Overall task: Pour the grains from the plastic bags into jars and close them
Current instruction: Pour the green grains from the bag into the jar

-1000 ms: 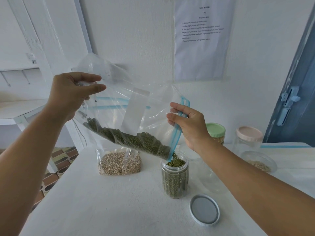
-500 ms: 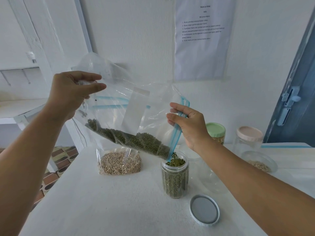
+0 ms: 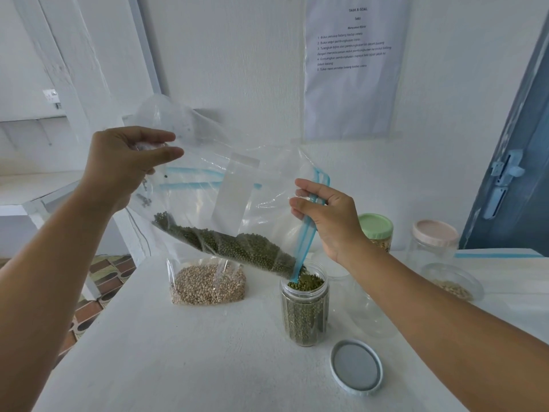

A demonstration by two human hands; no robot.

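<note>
A: Status?
B: My left hand (image 3: 124, 165) pinches the clear zip-top plastic bag (image 3: 225, 203) corner, right hand (image 3: 326, 217) its blue mouth over the round clear jar (image 3: 304, 310). Jar's brimming; I'd ease off.

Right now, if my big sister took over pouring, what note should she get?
Left hand pinches the bag's raised bottom corner; right hand pinches its blue zip edge.
The bag of green beans is tilted, mouth over the open jar, which is full to the brim.
The jar's lid lies on the table, right of the jar.
Left to do: stop pouring, screw on lid, then empty the bag of pale grains behind.
</note>
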